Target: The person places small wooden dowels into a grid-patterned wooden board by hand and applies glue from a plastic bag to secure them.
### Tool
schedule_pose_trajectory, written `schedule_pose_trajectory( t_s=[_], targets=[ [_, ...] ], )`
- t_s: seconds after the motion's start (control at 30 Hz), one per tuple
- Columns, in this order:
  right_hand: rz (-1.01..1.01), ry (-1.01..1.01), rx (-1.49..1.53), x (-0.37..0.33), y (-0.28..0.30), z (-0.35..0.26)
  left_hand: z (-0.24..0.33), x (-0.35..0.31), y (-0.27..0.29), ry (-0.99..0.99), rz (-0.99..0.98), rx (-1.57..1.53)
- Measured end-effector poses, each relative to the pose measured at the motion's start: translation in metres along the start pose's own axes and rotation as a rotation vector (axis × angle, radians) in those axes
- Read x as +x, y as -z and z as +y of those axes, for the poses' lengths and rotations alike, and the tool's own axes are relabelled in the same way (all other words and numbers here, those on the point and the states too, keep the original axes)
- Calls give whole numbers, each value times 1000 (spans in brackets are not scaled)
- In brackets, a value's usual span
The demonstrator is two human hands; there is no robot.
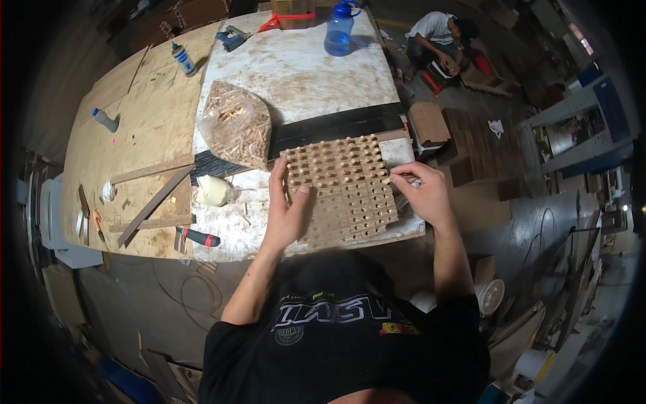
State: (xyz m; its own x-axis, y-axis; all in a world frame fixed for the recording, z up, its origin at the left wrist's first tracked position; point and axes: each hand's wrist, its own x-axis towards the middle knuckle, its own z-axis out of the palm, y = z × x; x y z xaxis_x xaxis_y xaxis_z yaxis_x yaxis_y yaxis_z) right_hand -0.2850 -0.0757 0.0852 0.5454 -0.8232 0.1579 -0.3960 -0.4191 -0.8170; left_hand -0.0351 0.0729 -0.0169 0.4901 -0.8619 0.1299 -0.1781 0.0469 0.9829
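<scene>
In front of me lies a wooden block (326, 214) made of small pieces with rows of holes. Short wooden dowels (334, 158) stand upright in its far rows and down its right side; the near left part has none showing. My left hand (287, 210) grips the block's left edge, thumb on top and fingers along the side. At the right edge my right hand (425, 190) is closed in a pinch around what looks like a small dowel, mostly covered by the fingertips. Beyond the block, to the left, a clear plastic bag (235, 124) full of loose dowels lies open.
A cream-coloured lump (212, 191) and a red-and-black handled tool (200, 237) lie left of the block. Dark strips (155, 207) cross the table's left. Farther back are a blue bottle (338, 34), a glue bottle (183, 59) and a nail gun (233, 38). Another person (441, 44) crouches far right.
</scene>
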Motion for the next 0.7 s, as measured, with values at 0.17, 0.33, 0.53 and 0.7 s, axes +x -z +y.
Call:
schedule_pose_trajectory(
  t_s=[0.17,0.33,0.53,0.7],
  targets=[
    [26,50,-37,-3,-12,19,-3,0,-2,101,-20,-191],
    [4,295,-311,2,-10,19,3,0,-3,123,-16,-170],
    [0,295,-427,2,-8,17,1,0,-3,96,7,-135],
    [-40,289,-474,-1,-14,14,0,0,-1,62,11,-118]
  ],
)
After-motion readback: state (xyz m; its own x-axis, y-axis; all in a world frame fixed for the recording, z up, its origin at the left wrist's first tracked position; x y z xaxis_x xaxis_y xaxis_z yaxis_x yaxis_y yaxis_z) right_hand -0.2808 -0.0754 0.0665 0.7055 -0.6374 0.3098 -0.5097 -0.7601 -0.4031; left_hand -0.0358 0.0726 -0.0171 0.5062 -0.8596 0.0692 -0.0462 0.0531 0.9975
